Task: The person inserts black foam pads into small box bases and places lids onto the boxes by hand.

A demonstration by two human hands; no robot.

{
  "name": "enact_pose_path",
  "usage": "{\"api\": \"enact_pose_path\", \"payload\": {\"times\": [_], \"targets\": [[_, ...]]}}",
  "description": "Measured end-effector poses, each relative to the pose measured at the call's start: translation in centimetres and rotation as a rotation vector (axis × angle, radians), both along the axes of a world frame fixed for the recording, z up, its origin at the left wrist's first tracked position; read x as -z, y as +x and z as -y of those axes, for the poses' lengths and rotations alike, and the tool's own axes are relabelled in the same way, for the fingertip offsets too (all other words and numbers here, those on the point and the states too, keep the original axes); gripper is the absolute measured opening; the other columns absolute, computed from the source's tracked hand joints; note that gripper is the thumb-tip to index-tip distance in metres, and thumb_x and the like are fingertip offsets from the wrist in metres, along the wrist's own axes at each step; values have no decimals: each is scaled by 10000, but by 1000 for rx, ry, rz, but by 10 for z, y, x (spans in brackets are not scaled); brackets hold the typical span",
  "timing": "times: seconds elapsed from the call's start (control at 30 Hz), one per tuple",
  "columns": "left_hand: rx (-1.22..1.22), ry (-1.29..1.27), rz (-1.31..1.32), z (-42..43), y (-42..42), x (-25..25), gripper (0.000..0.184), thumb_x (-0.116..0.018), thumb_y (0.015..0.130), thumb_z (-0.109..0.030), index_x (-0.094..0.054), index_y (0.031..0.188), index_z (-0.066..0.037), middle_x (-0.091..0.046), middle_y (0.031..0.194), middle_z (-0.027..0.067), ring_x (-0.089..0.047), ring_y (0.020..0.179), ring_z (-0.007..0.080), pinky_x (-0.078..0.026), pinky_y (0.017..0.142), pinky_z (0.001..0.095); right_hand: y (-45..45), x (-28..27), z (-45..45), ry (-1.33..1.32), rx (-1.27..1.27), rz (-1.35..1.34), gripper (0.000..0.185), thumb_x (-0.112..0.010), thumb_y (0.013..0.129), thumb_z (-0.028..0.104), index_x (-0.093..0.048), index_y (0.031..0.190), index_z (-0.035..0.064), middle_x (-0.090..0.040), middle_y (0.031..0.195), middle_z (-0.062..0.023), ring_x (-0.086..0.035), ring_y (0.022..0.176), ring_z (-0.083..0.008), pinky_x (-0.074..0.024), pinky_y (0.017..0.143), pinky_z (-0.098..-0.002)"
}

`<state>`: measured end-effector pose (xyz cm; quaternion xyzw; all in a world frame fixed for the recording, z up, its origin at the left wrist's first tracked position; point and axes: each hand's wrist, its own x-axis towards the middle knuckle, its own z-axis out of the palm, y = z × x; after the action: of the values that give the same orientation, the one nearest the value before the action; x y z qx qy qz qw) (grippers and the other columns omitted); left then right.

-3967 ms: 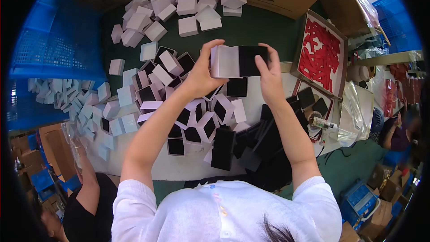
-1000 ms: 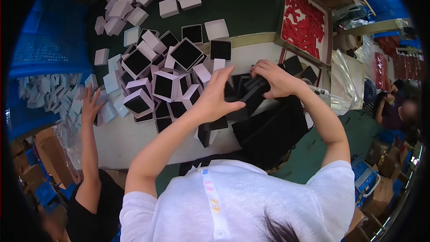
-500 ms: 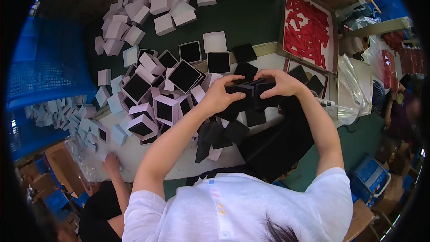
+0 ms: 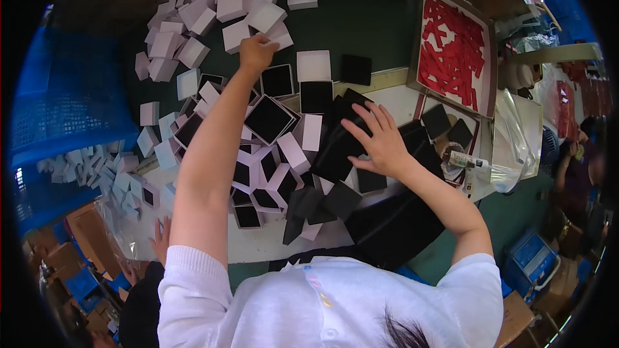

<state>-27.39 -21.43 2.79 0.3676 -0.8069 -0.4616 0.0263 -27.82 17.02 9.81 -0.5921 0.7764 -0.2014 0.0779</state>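
My left hand (image 4: 256,53) reaches to the back pile, its fingers closed on the edge of a white box (image 4: 278,37). My right hand (image 4: 377,142) is spread over the black pads (image 4: 338,154), fingers apart and holding nothing. Left of it lie many white boxes with black inserts (image 4: 269,118) in a heap. An upturned pale lid (image 4: 313,66) sits behind a box with a black insert (image 4: 316,97). Further black pads (image 4: 341,200) are scattered toward the front edge.
A tray of red pieces (image 4: 451,51) stands at the back right, with a glue gun (image 4: 469,160) in front of it. More white boxes (image 4: 193,9) are piled at the back left. At lower left a co-worker's hand (image 4: 160,238) rests near the table edge.
My left hand has left the black pads and moved back to the white boxes. The right hand has let go of the black pieces and opened. Loose pads now lie in the middle.
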Motion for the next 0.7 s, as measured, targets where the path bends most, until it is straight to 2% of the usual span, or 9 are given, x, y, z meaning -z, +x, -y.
{"api": "enact_pose_path", "payload": {"times": [0.07, 0.13, 0.2, 0.27, 0.33, 0.37, 0.47, 0.6, 0.7], "targets": [[53, 50, 54, -14, 22, 1, 275, -816, 688, -267, -710, 810, -45, -402, 1356, 276, -433, 1222, 442, -413, 993, 443, 5, -8, -4, -4, -103, 27, 898, -806, 651, 414, -380, 1425, 253, -250, 1515, -133, -238, 1381, -390, -222, 1127, -547], [20, -333, -148, -35, 37, -2, 233, -822, 673, -223, -679, 706, -43, -420, 1338, 281, -451, 1216, 417, -429, 973, 415, 1, -4, -8, 114, -209, 18, 946, -821, 622, 440, -366, 1436, 279, -191, 1552, -96, -171, 1415, -388, -187, 1142, -548], [-1, -257, -273, -47, 51, -31, 233, -815, 650, -190, -647, 699, -37, -417, 1325, 255, -453, 1204, 425, -425, 980, 414, -1, -3, -9, 165, -272, -9, 992, -846, 578, 427, -365, 1434, 283, -173, 1560, -78, -160, 1420, -389, -175, 1147, -549], [-43, -285, -316, -72, 72, -76, 371, -803, 621, -195, -653, 923, -42, -448, 1259, 243, -465, 1182, 415, -406, 1001, 411, -1, 0, -7, 113, -257, -83, 955, -871, 484, 274, -471, 1349, 203, -391, 1427, -97, -301, 1362, -355, -247, 1116, -528], [-79, -282, -334, -95, 97, -122, 684, -803, 613, -217, -558, 1233, -64, -493, 1244, 199, -478, 1197, 325, -433, 951, 380, 1, -9, -3, -38, -170, 58, 928, -862, 426, 226, -525, 1289, 169, -496, 1254, -104, -415, 1261, -339, -292, 1084, -514], [-19, -309, -347, -102, 112, -135, 864, -800, 612, -219, -423, 1370, -45, -504, 1199, 165, -504, 1152, 289, -456, 910, 350, 0, -21, 3, -110, -131, 67, 951, -862, 392, 201, -534, 1284, 154, -502, 1164, -120, -466, 1174, -339, -348, 1040, -493], [98, -195, -368, -130, 160, -158, 859, -795, 610, -150, -433, 1385, -66, -441, 1263, 118, -525, 1134, 252, -497, 881, 355, 3, -46, 13, -201, 115, 371, 951, -872, 454, 185, -502, 1329, 126, -506, 1161, -146, -515, 1084, -337, -424, 944, -434], [265, -65, -375, -160, 196, -153, 875, -761, 630, -37, -390, 1421, -93, -382, 1308, 94, -512, 1145, 236, -533, 850, 325, 6, -88, 30, -168, 36, 155, 879, -843, 589, 255, -467, 1377, 160, -511, 1143, -147, -521, 1046, -331, -425, 910, -429], [314, -14, -376, -179, 201, -155, 879, -740, 656, 1, -354, 1440, -90, -377, 1298, 103, -508, 1109, 235, -535, 814, 317, 17, -103, 44, -33, -50, -43, 896, -818, 628, 279, -414, 1427, 276, -500, 1088, -157, -489, 1031, -337, -420, 891, -426]]}}
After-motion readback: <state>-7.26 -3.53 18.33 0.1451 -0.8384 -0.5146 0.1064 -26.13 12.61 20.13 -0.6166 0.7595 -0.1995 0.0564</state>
